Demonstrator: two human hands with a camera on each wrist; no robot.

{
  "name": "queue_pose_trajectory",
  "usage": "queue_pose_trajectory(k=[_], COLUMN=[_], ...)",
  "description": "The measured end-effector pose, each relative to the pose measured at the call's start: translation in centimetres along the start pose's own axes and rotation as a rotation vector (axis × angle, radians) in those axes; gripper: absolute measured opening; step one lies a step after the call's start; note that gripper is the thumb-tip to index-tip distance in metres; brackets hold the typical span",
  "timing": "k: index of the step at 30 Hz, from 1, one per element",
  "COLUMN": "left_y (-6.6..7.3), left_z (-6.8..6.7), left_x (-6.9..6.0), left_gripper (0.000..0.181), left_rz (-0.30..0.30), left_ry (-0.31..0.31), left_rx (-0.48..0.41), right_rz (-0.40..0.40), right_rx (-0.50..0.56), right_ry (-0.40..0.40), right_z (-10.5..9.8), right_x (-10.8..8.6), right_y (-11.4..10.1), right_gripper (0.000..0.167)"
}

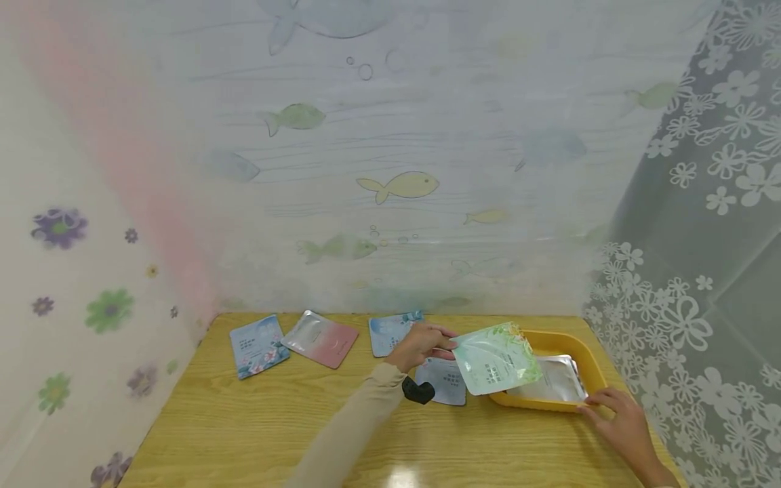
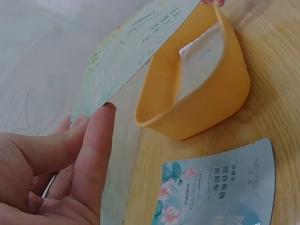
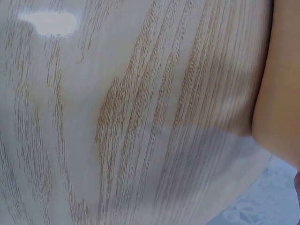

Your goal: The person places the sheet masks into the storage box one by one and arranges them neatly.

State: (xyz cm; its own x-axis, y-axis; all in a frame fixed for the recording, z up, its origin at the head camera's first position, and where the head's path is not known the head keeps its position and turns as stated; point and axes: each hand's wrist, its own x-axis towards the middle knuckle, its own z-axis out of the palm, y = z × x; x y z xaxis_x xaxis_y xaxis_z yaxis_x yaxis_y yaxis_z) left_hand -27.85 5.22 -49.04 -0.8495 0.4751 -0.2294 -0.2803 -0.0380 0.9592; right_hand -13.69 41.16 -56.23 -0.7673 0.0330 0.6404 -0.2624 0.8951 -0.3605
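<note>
A light green packet is pinched at its left edge between the thumb and fingers of the left hand; the left wrist view shows this hand and the tilted packet close up. The packet hangs over the left side of a yellow tray. Inside the tray lie silvery packets, partly covered from above by the green one. At the tray's front right corner the right hand grips the rim. Its fingers are not clearly visible in the right wrist view.
Left of the tray, a pale blue packet lies below another blue packet. Farther left are a pink and silver packet and a blue floral packet. Patterned walls border the wooden table.
</note>
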Motion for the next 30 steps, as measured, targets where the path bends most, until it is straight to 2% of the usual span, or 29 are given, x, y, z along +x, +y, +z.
queue_pose_trajectory(k=[6,13,17,24,30], left_y=[-0.3,-0.2,-0.3,-0.4,-0.6], left_z=[1.2,2.7,3.8,5.6,7.1], left_x=[1.3,2.2,2.8,3.5,4.2], left_gripper=[0.030,0.023,0.024,0.021,0.017], left_rz=[-0.010,0.008,0.000,0.031,0.054], left_ry=[0.028,0.032,0.047,0.085,0.127], left_rx=[0.026,0.044,0.039,0.080,0.124], right_rz=[-0.025,-0.057,-0.070,-0.125,-0.113], right_rx=[-0.004,0.028,0.035,0.048,0.038], right_ry=[0.011,0.023,0.034,0.050,0.043], right_z=[0.1,0.3,0.2,0.2,0.4], right_x=[-0.2,-0.4,-0.5,-0.6,-0.3], right_y=[0.1,0.4,0.5,0.6,0.6], right_gripper=[0.028,0.030,0.031,0.031,0.029])
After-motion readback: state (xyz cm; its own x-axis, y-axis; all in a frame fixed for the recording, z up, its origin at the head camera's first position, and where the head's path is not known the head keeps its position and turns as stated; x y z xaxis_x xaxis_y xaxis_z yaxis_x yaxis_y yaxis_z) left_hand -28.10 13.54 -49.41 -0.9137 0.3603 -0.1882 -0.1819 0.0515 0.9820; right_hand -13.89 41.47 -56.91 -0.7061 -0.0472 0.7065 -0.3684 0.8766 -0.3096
